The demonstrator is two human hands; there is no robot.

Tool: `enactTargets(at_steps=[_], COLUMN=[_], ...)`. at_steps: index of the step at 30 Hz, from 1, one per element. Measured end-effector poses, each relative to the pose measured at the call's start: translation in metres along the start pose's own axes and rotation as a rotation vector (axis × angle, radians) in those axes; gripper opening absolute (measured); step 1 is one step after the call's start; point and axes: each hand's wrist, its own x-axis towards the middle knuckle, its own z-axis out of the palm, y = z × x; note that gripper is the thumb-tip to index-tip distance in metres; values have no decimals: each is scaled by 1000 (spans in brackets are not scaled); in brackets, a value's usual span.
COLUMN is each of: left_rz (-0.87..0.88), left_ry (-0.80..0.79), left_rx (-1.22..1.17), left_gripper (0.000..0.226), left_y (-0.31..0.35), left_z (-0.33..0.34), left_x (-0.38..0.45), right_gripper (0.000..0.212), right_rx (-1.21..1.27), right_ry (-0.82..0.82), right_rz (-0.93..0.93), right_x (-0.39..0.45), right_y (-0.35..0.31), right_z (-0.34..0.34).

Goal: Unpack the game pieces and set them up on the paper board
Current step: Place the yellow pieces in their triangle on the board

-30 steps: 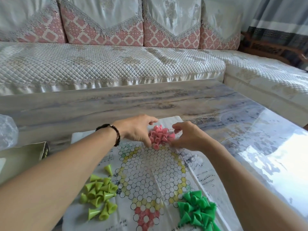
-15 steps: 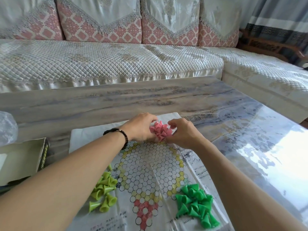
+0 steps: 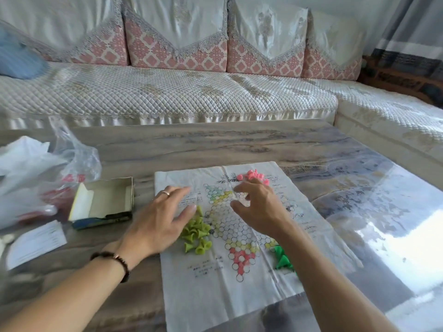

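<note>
Paper board (image 3: 239,286) lies flat at lower centre of frame on the table (image 3: 215,144). Pink pieces (image 3: 255,176) are piled at its top edge, lime pieces (image 3: 197,232) left of the hex grid, green pieces (image 3: 282,258) at right, partly hidden by the forearm. Left hand (image 3: 158,221) hovers over the lime pile, fingers spread, holding nothing. Right hand (image 3: 259,207) is just below the pink pile, fingers loosely curled and apart, blurred. Open box (image 3: 105,202) and plastic bag (image 3: 48,168) at left.

I see a marbled table (image 3: 215,144) with a crumpled plastic bag (image 3: 48,168) at far left, a white card (image 3: 36,243) near it, and a quilted sofa (image 3: 167,97) with pink-patterned cushions (image 3: 177,51) beyond.
</note>
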Motion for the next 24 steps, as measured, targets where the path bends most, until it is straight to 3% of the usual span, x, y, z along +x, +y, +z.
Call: enactTargets(at_steps=[4, 9, 17, 24], left_rz=[-76, -5, -3, 11], left_ry=[-96, -157, -232, -204], left_rx=[29, 252, 317, 278], left_gripper=[96, 114, 114, 114], left_y=[-21, -20, -20, -21], left_z=[0, 3, 1, 1], left_x=[-54, -66, -62, -62], right_gripper=[28, 29, 10, 20], right_rx=[21, 58, 115, 243], right_ry=[-94, -117, -134, -234], right_rz=[-35, -12, 65, 75], right_x=[-15, -18, -11, -16], right_y=[-22, -34, -40, -33], right_z=[23, 37, 44, 38])
